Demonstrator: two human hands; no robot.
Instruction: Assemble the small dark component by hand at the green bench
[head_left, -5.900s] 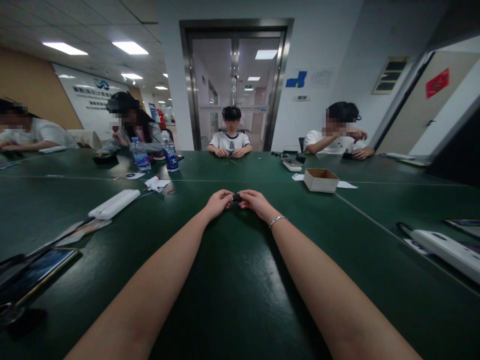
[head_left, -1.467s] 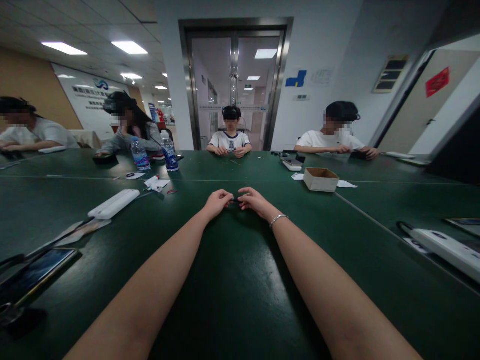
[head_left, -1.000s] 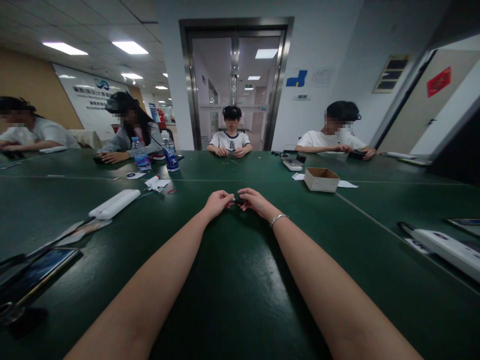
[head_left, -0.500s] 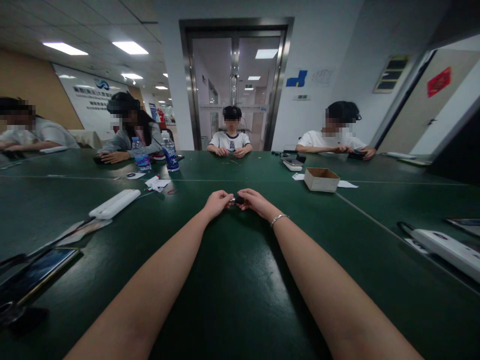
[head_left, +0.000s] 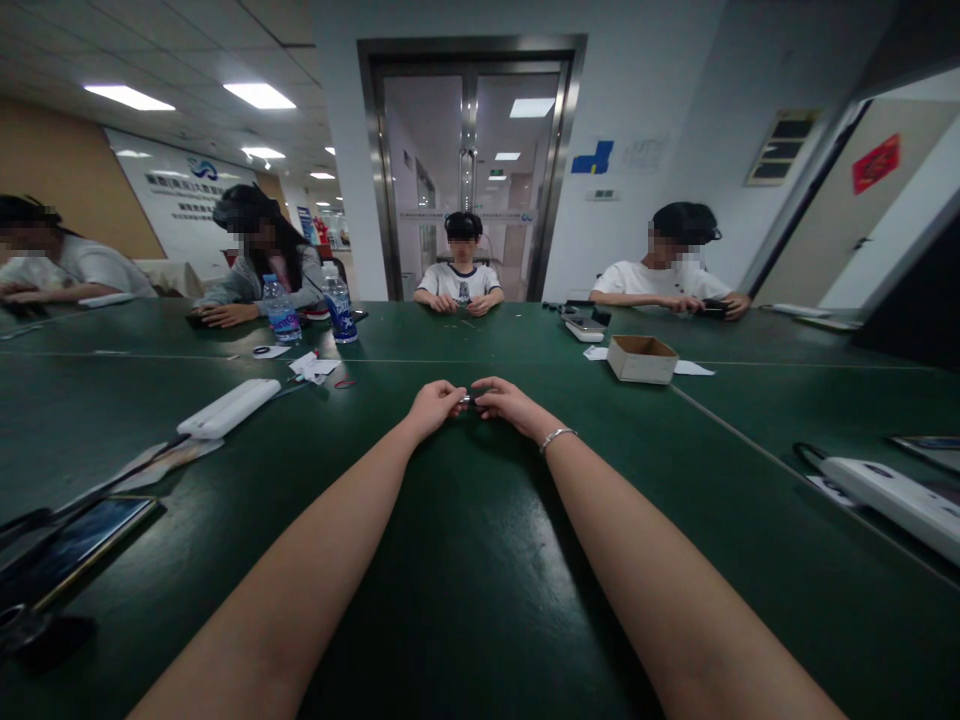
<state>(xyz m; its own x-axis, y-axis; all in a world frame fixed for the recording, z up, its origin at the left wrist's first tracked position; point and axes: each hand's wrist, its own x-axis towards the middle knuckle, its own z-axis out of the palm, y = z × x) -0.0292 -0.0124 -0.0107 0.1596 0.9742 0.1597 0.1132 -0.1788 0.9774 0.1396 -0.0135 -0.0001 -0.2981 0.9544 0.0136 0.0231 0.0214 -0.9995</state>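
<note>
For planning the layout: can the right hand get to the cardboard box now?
Probably yes: only bare table lies between right hand and cardboard box, though it pinches a small dark piece.

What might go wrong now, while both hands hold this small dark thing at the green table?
1. The small dark part seems to be pinched only between the fingertips of the left hand and the right hand, so it may slip out.
2. If it drops, it could be hard to find, because the table is dark green and the part is dark too.
</note>
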